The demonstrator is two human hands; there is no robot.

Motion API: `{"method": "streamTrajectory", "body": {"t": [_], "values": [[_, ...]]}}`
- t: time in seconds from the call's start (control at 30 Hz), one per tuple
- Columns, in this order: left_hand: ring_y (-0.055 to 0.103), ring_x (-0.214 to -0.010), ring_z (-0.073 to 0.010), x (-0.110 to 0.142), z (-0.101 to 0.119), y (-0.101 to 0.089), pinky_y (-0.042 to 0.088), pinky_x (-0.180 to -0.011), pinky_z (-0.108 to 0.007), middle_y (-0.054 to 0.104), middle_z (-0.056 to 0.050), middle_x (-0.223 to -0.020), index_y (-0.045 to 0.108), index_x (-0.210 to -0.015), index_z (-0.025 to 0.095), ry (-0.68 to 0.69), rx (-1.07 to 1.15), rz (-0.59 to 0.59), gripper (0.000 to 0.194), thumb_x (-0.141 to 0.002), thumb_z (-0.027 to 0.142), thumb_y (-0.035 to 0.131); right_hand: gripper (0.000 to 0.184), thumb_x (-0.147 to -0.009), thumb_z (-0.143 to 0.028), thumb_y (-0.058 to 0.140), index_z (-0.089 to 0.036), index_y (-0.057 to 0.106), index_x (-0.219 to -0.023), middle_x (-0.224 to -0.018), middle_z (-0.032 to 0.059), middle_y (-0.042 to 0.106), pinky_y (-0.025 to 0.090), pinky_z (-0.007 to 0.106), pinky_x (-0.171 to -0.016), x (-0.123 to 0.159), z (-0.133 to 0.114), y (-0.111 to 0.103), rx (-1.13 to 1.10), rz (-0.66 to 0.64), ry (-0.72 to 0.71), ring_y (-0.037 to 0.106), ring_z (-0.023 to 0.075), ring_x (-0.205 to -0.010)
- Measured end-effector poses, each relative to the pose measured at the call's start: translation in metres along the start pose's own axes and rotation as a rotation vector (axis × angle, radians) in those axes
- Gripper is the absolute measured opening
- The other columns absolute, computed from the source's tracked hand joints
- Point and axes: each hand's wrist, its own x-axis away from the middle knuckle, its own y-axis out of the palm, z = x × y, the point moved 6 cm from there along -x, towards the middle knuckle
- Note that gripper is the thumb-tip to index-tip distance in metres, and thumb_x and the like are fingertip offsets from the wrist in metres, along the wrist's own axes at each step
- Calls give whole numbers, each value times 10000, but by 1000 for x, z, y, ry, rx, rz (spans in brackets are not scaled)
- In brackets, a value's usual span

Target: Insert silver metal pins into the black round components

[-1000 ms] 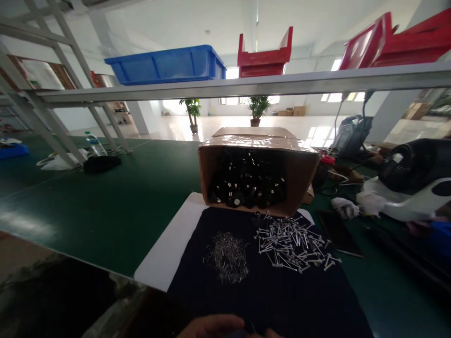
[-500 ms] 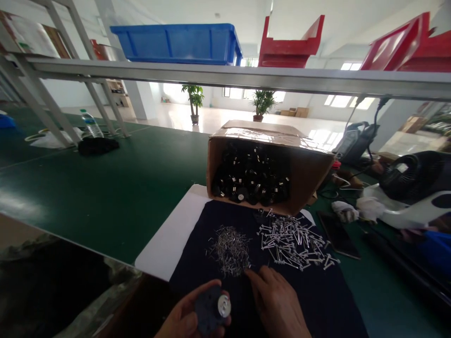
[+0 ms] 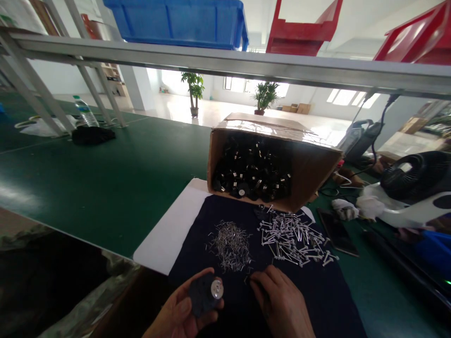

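Dark flat part (image 3: 201, 301) bears a silvery disc (image 3: 216, 289) near thin wiry pins (image 3: 230, 246).

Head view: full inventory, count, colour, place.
Table: 1, green, foreground
Board: 1, white, on table
Cloth: 1, navy, over board
Short pins: many, silver, on cloth
Long pins: many, silver, right of short pins
Carton: 1, brown, behind both pin heaps
Carton's parts: many, black, inside carton
Dark slab: 1, black, right of long pins
Fan: 1, black and white, far right
Bottle: 1, clear, far left
Black bundle: 1, black, by bottle
Shelf: 1, grey, above table
Blue bin: 1, blue, on shelf
Red bins: at least 2, red, on shelf
Plants: 2, green, beyond table
Held part: 1, black with silver disc, in left hand
Left hand: 1, bare, holding part
Right hand: 1, bare, by short pins
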Motion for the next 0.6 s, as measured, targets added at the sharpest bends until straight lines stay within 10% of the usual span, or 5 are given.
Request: {"method": "streamTrajectory", "body": {"t": [0.6], "values": [[743,-935,-258,1,0,-1,602,-815,-305,780,-94,-1124,775,-1130,238,-6,6,37,470,-685,330,894,165,-963,-137,547,-234,626,-855,-796,21,599,421,327,-624,3,-1,1,52,-28,29,594,203,-693]]}}
